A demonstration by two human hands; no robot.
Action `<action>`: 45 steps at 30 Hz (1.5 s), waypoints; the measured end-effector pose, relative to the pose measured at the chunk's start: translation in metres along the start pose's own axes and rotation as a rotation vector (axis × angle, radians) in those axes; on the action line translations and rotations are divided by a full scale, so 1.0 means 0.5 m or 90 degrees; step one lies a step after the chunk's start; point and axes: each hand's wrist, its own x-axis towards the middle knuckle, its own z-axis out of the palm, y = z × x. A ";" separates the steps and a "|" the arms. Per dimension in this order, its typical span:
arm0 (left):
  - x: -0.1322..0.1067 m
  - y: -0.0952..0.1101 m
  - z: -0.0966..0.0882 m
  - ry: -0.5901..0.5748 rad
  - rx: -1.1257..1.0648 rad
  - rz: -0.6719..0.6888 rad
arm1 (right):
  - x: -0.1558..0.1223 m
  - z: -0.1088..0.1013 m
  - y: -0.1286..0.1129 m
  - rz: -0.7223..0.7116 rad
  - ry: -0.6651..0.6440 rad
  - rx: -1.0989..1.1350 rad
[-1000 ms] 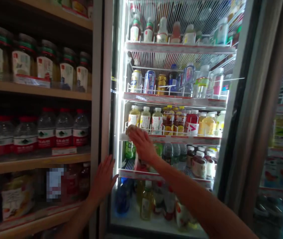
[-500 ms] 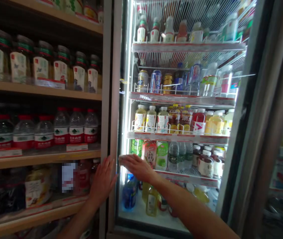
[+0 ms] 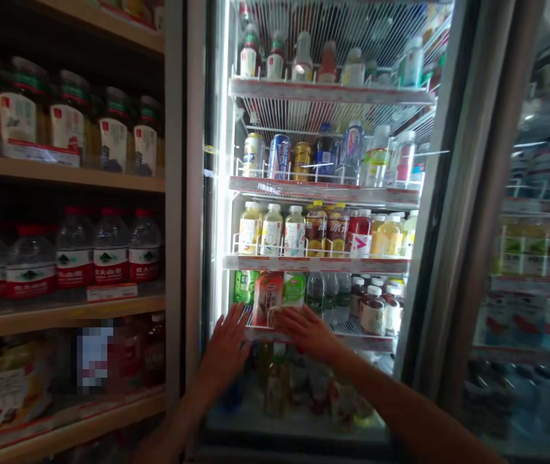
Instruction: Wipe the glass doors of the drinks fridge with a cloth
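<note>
In the lit drinks cooler, the left hand spreads its grip open in front of the lower wire shelf, while the right hand, also open, lies just below a pink drink carton.

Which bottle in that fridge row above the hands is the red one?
The red drink bottle with the white label, in the row above the right hand. Its neighbours differ: amber to its left, yellow to its right.
</note>
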 end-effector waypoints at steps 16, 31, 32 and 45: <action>0.093 0.133 0.025 0.044 -0.056 0.095 | -0.106 -0.058 0.101 0.305 0.022 -0.057; 0.084 0.168 0.078 0.035 -0.085 0.101 | -0.298 -0.119 0.261 0.514 0.155 -0.189; 0.080 0.173 0.082 0.034 -0.087 0.106 | -0.312 -0.117 0.253 0.520 0.155 -0.190; 0.050 0.197 0.087 -0.002 -0.070 0.100 | -0.267 -0.074 0.164 0.487 0.158 -0.114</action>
